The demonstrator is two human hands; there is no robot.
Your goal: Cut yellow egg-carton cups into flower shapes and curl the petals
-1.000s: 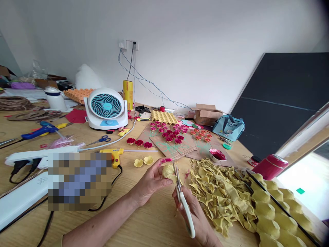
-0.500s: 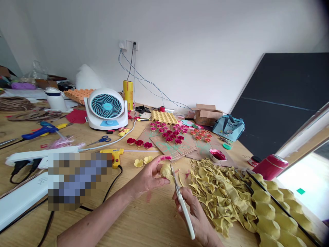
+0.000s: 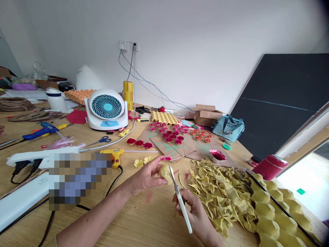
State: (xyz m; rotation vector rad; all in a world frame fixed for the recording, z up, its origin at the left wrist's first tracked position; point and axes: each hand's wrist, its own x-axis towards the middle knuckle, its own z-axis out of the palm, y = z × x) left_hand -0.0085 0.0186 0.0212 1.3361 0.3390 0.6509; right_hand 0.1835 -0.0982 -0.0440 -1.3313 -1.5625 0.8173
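My left hand (image 3: 147, 176) pinches a yellow egg-carton cup (image 3: 166, 174) between thumb and fingers; its fingertips are stained pink. White-handled scissors (image 3: 183, 209) are in my right hand (image 3: 196, 216), their blades pointing up against the cup's right edge. Right of my hands lies a heap of yellow carton scraps (image 3: 223, 199). Two yellow cut flowers (image 3: 138, 163) rest just beyond my left hand. Farther back, several pink paper flowers (image 3: 172, 136) sit on flattened cardboard (image 3: 185, 147).
A yellow egg tray (image 3: 267, 214) with a long black-bladed tool across it and a red can (image 3: 270, 167) are at right. A bowl of pink paint (image 3: 218, 155) stands behind the scraps. At left are a yellow glue gun (image 3: 116, 157), a power strip (image 3: 28, 158) and a fan (image 3: 106, 108).
The scissor handles have swung closer together, so the blades have closed somewhat at the cup's edge. The cup has turned slightly in my left hand.
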